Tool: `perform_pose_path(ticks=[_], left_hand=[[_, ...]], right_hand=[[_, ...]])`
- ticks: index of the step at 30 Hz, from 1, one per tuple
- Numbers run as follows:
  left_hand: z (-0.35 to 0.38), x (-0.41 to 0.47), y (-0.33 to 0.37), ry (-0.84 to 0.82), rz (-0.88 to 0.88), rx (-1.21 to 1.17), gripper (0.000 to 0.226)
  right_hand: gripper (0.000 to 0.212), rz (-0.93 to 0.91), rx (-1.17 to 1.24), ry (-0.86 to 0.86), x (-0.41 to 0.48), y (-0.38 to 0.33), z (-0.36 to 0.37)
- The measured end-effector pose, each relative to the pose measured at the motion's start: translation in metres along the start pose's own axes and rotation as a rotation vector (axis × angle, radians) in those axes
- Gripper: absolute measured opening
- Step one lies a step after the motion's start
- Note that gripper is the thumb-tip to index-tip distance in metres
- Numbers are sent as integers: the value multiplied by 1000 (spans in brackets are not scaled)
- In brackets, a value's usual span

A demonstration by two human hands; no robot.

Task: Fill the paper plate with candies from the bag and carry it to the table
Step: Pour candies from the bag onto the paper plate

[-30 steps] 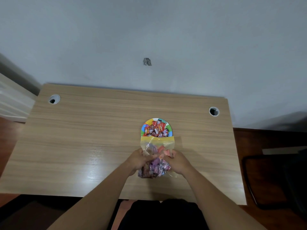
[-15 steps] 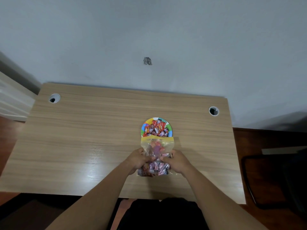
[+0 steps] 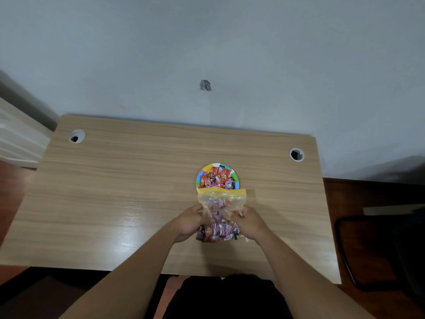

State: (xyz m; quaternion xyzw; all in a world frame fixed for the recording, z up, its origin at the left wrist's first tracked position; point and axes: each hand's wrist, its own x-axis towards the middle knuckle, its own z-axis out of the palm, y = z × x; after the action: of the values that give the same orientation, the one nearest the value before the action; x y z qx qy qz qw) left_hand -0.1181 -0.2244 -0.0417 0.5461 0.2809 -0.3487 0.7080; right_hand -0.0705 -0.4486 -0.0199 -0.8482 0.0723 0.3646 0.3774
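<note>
A small paper plate [image 3: 235,175] with a many-coloured rim sits on the wooden desk [image 3: 128,192], heaped with red and purple wrapped candies [image 3: 216,179]. Just in front of it is a clear plastic bag [image 3: 220,203] with a yellow top band, its mouth toward the plate and partly covering the plate's near edge. Several candies lie inside the bag. My left hand [image 3: 189,223] grips the bag's left side and my right hand [image 3: 251,223] grips its right side, both around the middle of the bag.
The desk stands against a pale wall. Two round cable holes are in it, one at the far left [image 3: 77,136] and one at the far right [image 3: 296,154]. A dark chair [image 3: 379,252] stands on the red-brown floor to the right.
The bag has spread wider and flatter between my hands, its yellow band lying closer over the plate's near edge. Both hands stay on its sides.
</note>
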Motion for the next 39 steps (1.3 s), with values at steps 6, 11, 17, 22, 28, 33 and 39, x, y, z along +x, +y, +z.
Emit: perform_pose_path(ticks=[6, 11, 17, 22, 28, 33, 39], left_hand=[[-2, 4, -3, 126, 3, 64, 41], [-1, 4, -1, 166, 2, 121, 32], [2, 0, -1, 150, 18, 95, 25], [3, -4, 1, 55, 15, 14, 23], [1, -1, -3, 141, 31, 38, 27], [0, -1, -3, 170, 20, 62, 26], [3, -4, 1, 164, 31, 15, 23]], right_hand=[[10, 7, 36, -33, 2, 1, -1], [29, 4, 53, -34, 2, -1, 0], [26, 12, 89, -38, 0, -1, 0], [30, -7, 142, -54, -1, 0, 1], [38, -20, 139, -70, -4, -5, 0], [36, -10, 88, -72, -6, -5, 0], [41, -9, 124, -51, -9, -9, 0]])
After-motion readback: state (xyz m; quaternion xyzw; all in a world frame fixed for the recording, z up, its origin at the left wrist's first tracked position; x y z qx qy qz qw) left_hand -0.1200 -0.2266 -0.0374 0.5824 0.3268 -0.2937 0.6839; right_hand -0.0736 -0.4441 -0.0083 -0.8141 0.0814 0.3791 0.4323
